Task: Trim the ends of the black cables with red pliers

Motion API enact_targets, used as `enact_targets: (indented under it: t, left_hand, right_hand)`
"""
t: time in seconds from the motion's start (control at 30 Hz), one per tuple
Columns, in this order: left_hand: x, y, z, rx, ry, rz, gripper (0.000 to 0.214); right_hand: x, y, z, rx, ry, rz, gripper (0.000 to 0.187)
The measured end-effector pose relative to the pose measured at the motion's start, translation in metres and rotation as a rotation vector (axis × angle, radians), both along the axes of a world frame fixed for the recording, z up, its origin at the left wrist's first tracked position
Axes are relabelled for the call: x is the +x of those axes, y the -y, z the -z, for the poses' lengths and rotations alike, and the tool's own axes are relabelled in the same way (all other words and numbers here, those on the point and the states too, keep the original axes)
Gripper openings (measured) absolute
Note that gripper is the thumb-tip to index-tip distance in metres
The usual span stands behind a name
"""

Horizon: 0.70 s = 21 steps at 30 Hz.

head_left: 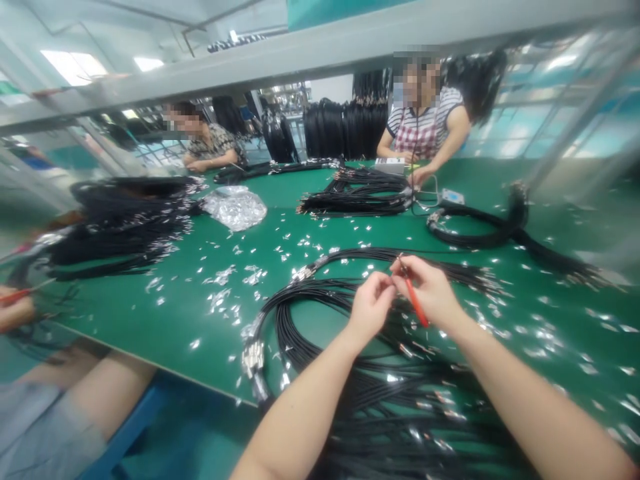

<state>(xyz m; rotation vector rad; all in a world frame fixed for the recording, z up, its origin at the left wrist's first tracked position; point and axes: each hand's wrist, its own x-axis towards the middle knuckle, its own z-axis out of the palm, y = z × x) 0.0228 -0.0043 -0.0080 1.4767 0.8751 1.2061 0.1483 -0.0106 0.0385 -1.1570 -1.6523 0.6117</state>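
My right hand (425, 290) is closed round a slim red-handled tool (418, 303) whose dark metal tip points up; its exact kind is unclear. Close against it, my left hand (373, 307) is pinched shut, and whatever its fingertips hold is hidden. Both hands are above a looped bundle of black cables (300, 333) with bright metal connectors (253, 357) at its left end. Behind the hands runs another black cable bundle (345, 255), its loose copper-coloured ends fanned out on the right. More cables (390, 400) lie below and between my forearms.
Small silvery scraps (220, 277) litter the green table (200, 333). A clear plastic bag (235, 207) and piled cables (120, 227) lie left; more cable bundles (360, 193) lie farther back. Two people sit across; at left, a neighbour's hand (15, 313) holds a red-handled tool.
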Motion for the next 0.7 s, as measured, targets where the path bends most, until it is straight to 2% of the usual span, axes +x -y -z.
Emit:
enact_targets:
  t: [0.2, 0.47, 0.6, 0.7]
  left_hand:
    - [-0.003, 0.000, -0.008, -0.067, 0.056, -0.062, 0.009]
    - [-0.006, -0.004, -0.001, -0.089, 0.015, -0.114, 0.014]
    - [-0.005, -0.003, -0.002, -0.161, 0.039, 0.014, 0.018]
    - [-0.005, -0.003, -0.004, -0.252, 0.104, 0.116, 0.019]
  right_hand:
    - [0.005, -0.011, 0.000, -0.060, -0.160, 0.024, 0.011]
    - [0.002, -0.013, 0.003, -0.075, -0.165, -0.015, 0.012]
    - [0.003, -0.013, 0.001, -0.103, -0.157, -0.062, 0.011]
    - [0.006, -0.011, -0.003, -0.108, -0.072, -0.212, 0.010]
